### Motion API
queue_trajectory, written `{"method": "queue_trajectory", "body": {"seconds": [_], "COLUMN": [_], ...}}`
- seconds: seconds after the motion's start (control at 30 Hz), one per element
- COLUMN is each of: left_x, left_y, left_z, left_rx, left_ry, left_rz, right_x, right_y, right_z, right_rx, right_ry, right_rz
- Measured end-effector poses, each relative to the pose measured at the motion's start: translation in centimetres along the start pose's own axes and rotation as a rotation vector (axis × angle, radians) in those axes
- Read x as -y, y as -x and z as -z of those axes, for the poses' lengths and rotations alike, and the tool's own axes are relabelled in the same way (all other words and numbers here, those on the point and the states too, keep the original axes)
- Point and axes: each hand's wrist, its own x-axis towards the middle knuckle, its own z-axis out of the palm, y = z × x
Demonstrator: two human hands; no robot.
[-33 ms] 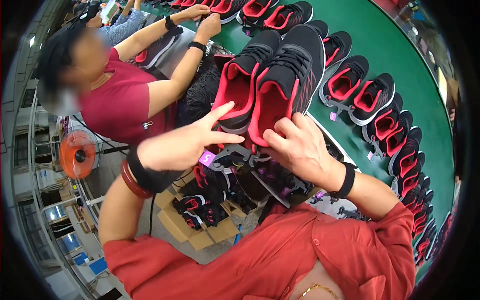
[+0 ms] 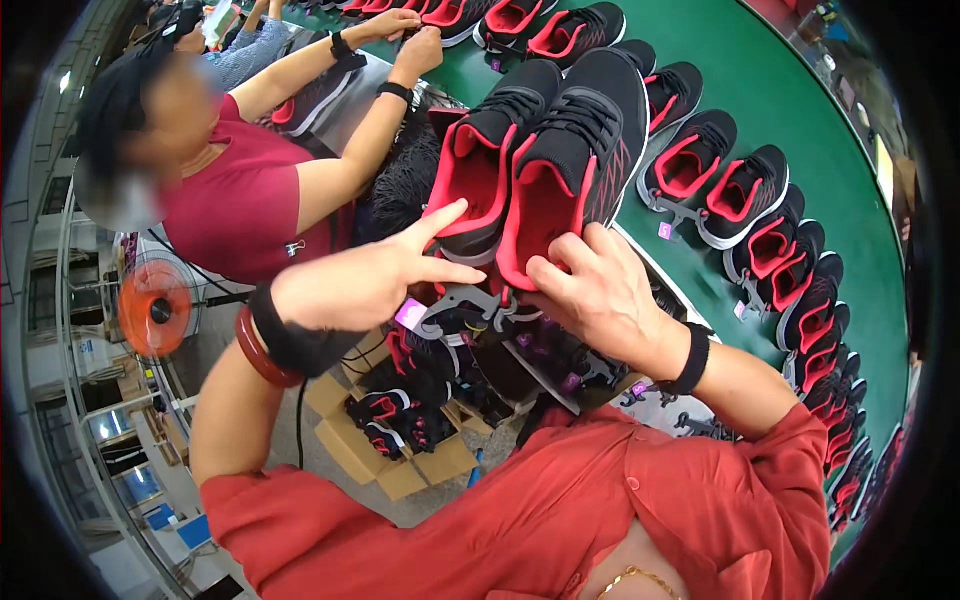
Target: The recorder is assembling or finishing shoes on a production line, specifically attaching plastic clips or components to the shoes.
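Two hands hold up a pair of black and red shoes.

Nearest is the person's red shirt (image 2: 640, 520). Above it, the left hand (image 2: 365, 285) has its fingers spread out and stretched flat against the heel of the left shoe (image 2: 490, 155). The right hand (image 2: 600, 290) grips the heel of the right shoe (image 2: 575, 160) from below. Both shoes are held up side by side, touching, toes pointing away. The left shoe could slip and fall, I think, because that hand only presses on it and does not wrap round it. The shoes hide the fingertips, so I cannot tell how firm either grip is. Below the hands sit a grey plastic hanger (image 2: 455, 305) and a box of more shoes (image 2: 400, 440), dark and hard to see. Farther off, shoes lie in rows on a green belt (image 2: 780, 90), and a co-worker in a dark red top (image 2: 240, 205) reaches over it.
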Motion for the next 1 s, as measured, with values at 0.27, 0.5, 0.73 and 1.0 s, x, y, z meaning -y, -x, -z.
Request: {"method": "queue_trajectory", "body": {"seconds": [0.27, 0.5, 0.73, 1.0], "left_x": [-4.3, -2.4, -3.3, -3.8], "left_y": [-1.0, 1.2, -1.0, 0.6], "left_z": [-3.1, -4.0, -8.5, -9.0], "left_rx": [-0.264, -0.513, -0.618, -0.574], "left_ry": [-0.268, -0.290, -0.664, -0.638], "left_rz": [0.176, -0.042, 0.054, 0.101], "right_x": [0.9, 3.5, -0.4, -10.1], "right_y": [-0.2, -1.5, 4.4, 24.9], "right_z": [0.5, -0.3, 1.8, 10.3], "right_rx": [-0.053, -0.101, -0.116, -0.064], "right_ry": [0.040, 0.040, -0.362, -0.144], "right_rz": [0.009, 0.030, 0.138, -0.636]}}
